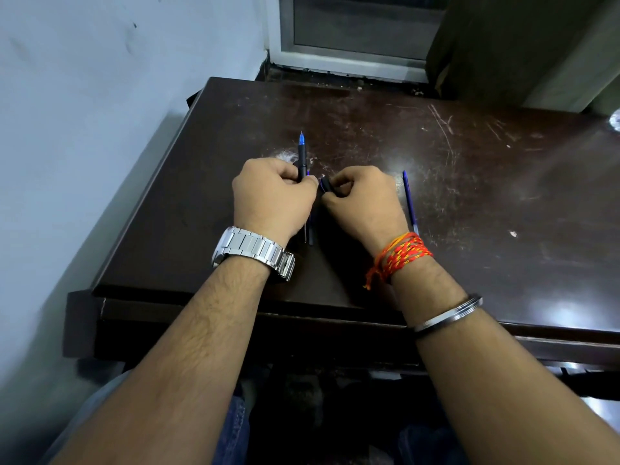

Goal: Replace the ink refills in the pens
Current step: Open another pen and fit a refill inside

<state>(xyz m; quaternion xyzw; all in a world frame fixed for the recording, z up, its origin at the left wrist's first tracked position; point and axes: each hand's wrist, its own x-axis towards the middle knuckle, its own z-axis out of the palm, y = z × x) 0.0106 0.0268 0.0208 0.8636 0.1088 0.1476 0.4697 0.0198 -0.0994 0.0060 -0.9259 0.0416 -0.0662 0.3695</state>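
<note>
My left hand (273, 193) is closed around a black pen (302, 156) whose blue tip points away from me, above the dark table (469, 196). Close beside it, my right hand (362, 196) pinches a short dark pen part (327, 187) between its fingertips; most of that part is hidden. Thin dark pen pieces (309, 229) lie on the table between my wrists, partly covered by my left hand. A blue refill (410, 199) lies on the table just right of my right hand, untouched.
The scratched table meets a pale wall (100, 95) on the left, and its front edge (235, 307) runs under my forearms. A window frame (352, 45) and a dark curtain (520, 45) stand behind the table.
</note>
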